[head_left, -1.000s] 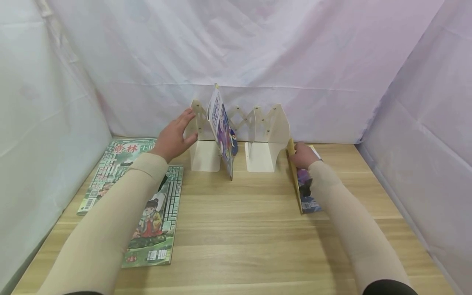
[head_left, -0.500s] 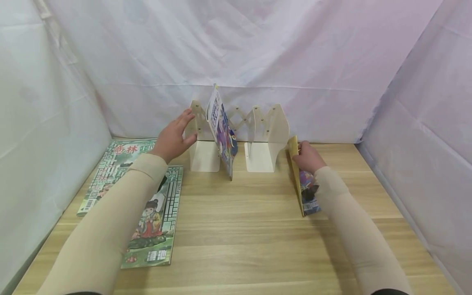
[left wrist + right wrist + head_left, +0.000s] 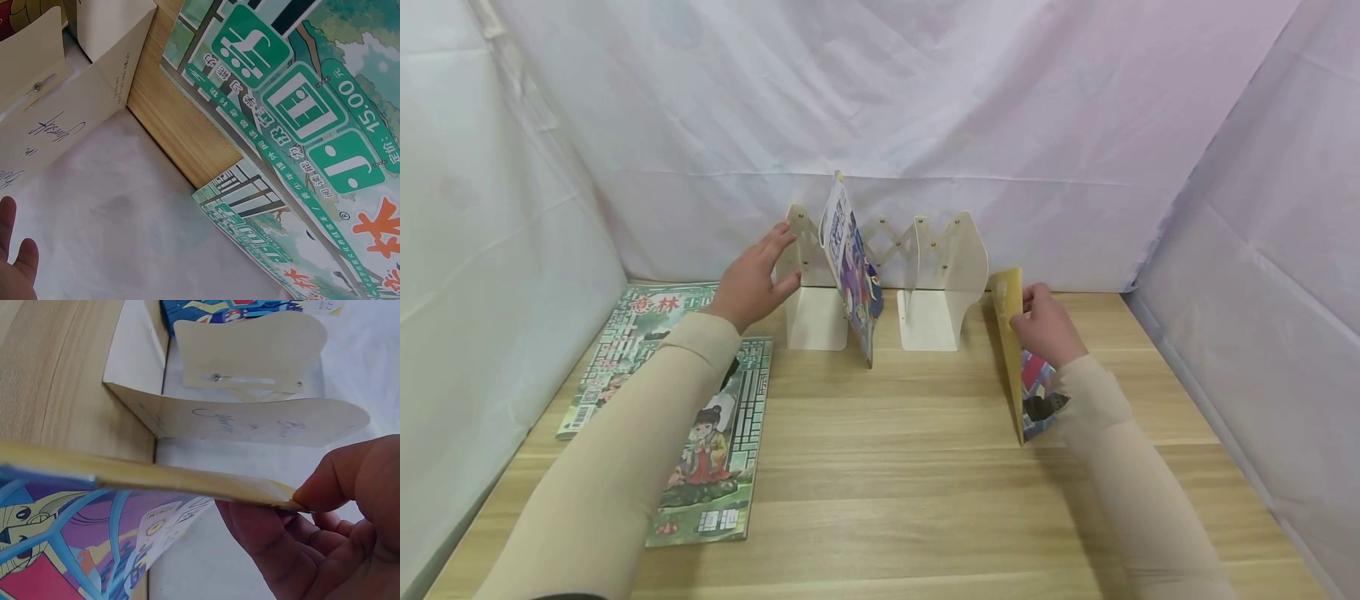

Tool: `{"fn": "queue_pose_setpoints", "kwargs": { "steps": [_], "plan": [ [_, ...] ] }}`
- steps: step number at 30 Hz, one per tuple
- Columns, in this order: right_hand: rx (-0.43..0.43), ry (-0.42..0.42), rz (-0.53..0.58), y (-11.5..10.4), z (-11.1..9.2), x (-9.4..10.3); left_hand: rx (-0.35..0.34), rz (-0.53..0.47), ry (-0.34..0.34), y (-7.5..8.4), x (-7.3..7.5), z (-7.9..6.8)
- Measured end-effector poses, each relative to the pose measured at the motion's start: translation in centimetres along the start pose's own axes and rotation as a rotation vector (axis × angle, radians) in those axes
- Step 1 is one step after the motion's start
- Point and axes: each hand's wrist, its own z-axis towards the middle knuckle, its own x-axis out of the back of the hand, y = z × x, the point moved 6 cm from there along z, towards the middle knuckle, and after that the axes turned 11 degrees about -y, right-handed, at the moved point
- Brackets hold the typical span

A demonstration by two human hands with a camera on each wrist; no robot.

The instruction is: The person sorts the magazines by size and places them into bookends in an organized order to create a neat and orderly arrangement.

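Observation:
My right hand (image 3: 1051, 327) pinches the edge of a magazine with a yellow spine (image 3: 1011, 350), between thumb and fingers. It stands tilted on the table, right of a white expanding book rack (image 3: 966, 258); the right wrist view shows its colourful cover (image 3: 81, 537). My left hand (image 3: 751, 279) has its fingers extended at the rack's left end panel (image 3: 793, 250). In the left wrist view only part of the left hand (image 3: 15, 262) shows, near the printed panel (image 3: 69, 119). Another colourful magazine (image 3: 853, 267) leans upright in the rack.
On the left of the wooden table (image 3: 880, 500) lie two green magazines, a rear one (image 3: 655, 304) and a front one (image 3: 707, 475), partly under my left forearm. White cloth (image 3: 925, 100) hangs behind and along both sides.
My right hand has moved slightly right and toward me, raising the yellow-spined magazine's far end, and more of its yellow side faces the camera. My left hand stays in place.

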Motion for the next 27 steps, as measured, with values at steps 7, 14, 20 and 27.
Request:
{"fn": "queue_pose_setpoints", "kwargs": {
  "steps": [7, 14, 20, 27],
  "plan": [
    [0.013, 0.049, 0.021, -1.1, -2.2, 0.6, 0.006, 0.006, -0.002, 0.1, 0.1, -0.2],
    [0.075, 0.114, -0.007, -2.2, -4.0, 1.1, 0.011, 0.011, -0.004, 0.1, 0.2, -0.2],
    [0.101, 0.164, -0.013, -2.6, -5.1, 1.4, 0.006, 0.007, 0.0, -0.1, 0.0, -0.2],
    [0.11, 0.183, 0.033, -3.1, -6.2, 1.8, -0.001, 0.005, -0.003, -0.1, 0.0, -0.2]
  ]
}}
